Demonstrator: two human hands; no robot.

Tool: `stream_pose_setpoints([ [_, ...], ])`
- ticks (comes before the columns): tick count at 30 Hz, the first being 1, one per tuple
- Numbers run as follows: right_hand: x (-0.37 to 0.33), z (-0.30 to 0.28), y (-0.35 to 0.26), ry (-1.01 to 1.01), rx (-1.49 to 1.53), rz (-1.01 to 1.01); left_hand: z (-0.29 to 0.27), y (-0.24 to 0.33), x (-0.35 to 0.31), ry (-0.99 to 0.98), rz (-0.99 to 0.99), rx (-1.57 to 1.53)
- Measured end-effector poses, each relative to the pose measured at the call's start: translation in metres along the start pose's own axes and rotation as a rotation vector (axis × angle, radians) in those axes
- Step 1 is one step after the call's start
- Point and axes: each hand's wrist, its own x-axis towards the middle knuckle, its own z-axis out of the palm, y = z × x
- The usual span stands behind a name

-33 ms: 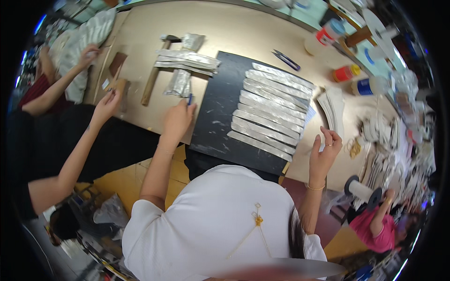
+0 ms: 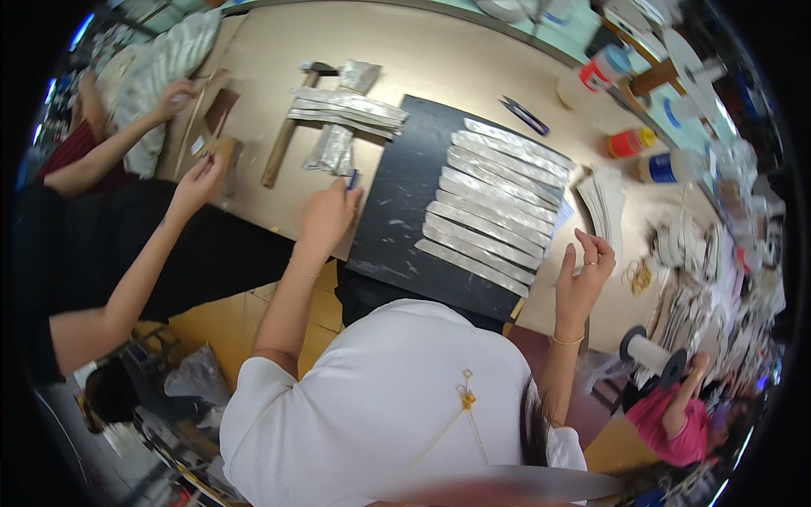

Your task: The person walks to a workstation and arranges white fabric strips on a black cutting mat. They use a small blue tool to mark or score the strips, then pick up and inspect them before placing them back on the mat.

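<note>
Near the left edge of the black board (image 2: 384, 220), my left hand (image 2: 328, 218) is closed around a small blue stick-like thing (image 2: 352, 179); most of it is hidden in the fingers. My right hand (image 2: 585, 275) hovers off the board's right side, fingers loosely curled and apart, with nothing seen in it. Several shiny silver-grey strips (image 2: 498, 198) lie side by side across the board, slightly fanned. Beyond my left hand, a stack of similar strips (image 2: 346, 110) lies crosswise over a silvery bundle (image 2: 332, 150), its right end reaching onto the board.
A hammer (image 2: 277, 154) lies left of the stack. Thread snips (image 2: 525, 116) and bottles, one red with a yellow cap (image 2: 629, 142), are at the far right. Curved pale pieces (image 2: 602, 203) lie beyond my right hand. At left, a co-worker's hand (image 2: 201, 179) is close by.
The whole scene sits slightly farther right in the picture. Both my hands keep the same pose, and the strips lie as before.
</note>
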Motion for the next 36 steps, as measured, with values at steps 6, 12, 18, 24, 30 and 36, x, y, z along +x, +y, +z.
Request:
stream_pose_setpoints([
  [6,0.055,0.050,-0.043,-0.123,0.164,-0.271,-0.025,0.026,-0.007,0.011,-0.032,-0.110],
  [12,0.121,0.105,-0.034,-0.181,0.100,-0.316,-0.031,0.071,-0.019,0.064,0.418,-0.345],
  [18,0.146,0.112,-0.035,-0.325,0.058,-0.254,0.016,0.087,-0.024,-0.151,0.824,-0.001],
  [24,0.153,0.103,-0.038,-0.458,0.013,-0.250,0.026,0.083,-0.017,-0.115,0.826,-0.012],
  [30,0.174,0.101,-0.048,-0.727,-0.041,-0.167,0.035,0.080,-0.019,-0.009,0.873,-0.019],
  [36,0.177,0.107,-0.032,-0.604,0.061,-0.236,0.039,0.079,-0.017,-0.041,0.893,0.055],
])
